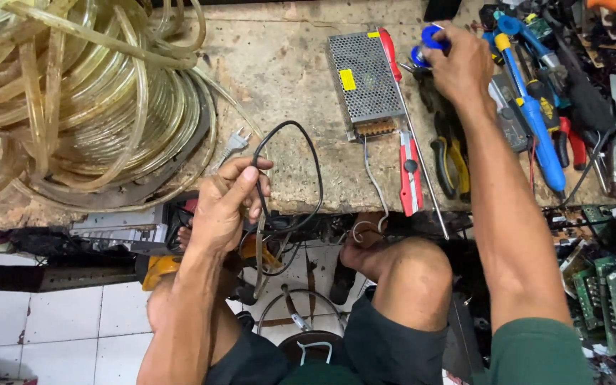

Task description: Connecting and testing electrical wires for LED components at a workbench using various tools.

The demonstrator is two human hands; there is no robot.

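Currently, left hand (pixel 226 207) gripping black cable (pixel 290 167) closed-fisted at bench (pixel 279 64) front edge. Right hand (pixel 458 64) closing on blue solder spool (pixel 430 39) at far edge. Judging wiring prep; next move needing steady reach between power supply (pixel 363 78) and pliers (pixel 450 160). Open room mid-bench; right side crowded.

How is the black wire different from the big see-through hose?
The black wire is thin and dark; the see-through hose is thick and yellowish. The wire makes one loop, held in the left hand; the hose lies untouched in a many-turned coil. Both rest on the worn bench.
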